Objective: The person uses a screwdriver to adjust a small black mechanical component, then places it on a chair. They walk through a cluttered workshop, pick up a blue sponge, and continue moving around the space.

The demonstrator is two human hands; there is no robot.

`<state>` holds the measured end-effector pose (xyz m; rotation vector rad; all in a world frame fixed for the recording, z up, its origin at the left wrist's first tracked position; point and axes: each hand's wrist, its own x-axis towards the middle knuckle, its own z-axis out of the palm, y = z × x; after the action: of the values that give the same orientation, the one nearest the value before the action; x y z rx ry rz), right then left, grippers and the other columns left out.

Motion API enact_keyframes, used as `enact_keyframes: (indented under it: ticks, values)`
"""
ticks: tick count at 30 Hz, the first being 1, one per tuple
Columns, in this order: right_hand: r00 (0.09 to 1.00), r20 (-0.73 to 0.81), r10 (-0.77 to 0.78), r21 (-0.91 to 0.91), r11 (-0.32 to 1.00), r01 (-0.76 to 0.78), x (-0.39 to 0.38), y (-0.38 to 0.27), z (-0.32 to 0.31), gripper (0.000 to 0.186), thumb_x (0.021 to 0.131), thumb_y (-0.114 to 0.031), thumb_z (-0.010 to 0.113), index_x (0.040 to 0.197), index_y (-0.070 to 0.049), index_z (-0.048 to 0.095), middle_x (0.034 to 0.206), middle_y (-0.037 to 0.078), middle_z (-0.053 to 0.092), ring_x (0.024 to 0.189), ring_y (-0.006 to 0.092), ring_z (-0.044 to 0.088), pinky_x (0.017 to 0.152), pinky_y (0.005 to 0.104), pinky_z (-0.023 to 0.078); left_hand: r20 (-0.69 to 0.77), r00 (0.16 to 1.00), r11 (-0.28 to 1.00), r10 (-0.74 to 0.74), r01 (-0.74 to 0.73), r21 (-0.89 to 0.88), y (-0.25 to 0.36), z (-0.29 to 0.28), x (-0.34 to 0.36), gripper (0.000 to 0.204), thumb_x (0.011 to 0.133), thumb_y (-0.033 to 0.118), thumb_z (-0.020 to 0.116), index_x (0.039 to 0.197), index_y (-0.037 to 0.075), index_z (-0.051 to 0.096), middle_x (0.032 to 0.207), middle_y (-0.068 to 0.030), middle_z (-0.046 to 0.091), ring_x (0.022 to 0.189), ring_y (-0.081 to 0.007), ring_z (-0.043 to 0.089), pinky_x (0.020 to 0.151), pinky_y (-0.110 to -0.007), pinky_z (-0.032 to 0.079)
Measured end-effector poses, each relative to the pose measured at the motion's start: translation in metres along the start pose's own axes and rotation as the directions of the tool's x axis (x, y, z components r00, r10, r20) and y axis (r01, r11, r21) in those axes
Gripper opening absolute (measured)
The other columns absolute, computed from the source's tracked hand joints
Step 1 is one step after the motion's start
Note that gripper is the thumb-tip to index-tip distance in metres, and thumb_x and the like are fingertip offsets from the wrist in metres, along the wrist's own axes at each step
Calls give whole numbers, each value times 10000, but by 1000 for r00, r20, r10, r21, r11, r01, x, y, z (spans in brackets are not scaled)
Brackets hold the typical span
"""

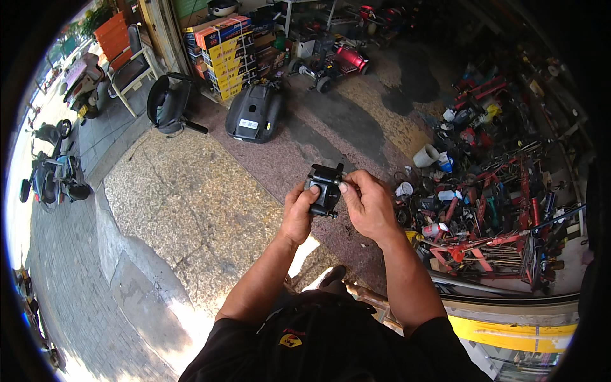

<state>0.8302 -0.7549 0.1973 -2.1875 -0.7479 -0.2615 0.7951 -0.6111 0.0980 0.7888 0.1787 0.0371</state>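
A black, boxy mechanical part point(326, 193) is held up in front of my body, over the floor. Bolt-like ends stick out along its right side; its exact kind cannot be told. My left hand point(299, 213) is closed around its left side, with the thumb pressed on the face. At the upper right edge, the thumb and index finger of my right hand point(370, 207) pinch together on a small bolt-like end of the part. Those fingertips hide what lies between them.
Farther off lie a black plastic shell point(256, 113) and a black bucket-like housing point(170, 105), near stacked yellow boxes point(230, 63). A red wheeled frame point(347, 60) stands behind. Tools and parts point(484, 223) crowd the right side. Scooters point(57, 175) and a chair point(130, 70) are at left.
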Motion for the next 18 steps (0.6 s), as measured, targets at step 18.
enact_keyframes:
  ticks: [18]
  values:
    - [992,8,122,299,947,-119,-5,1,6,194,962,-170,597,901,12,569,655,55,543,592,103,493,547,304,426,50,999,1000,15,-14,-13,5,1,0,412,852,268,631,1100,-52,559,935,-74,615,852,-142,585,759,-279,483]
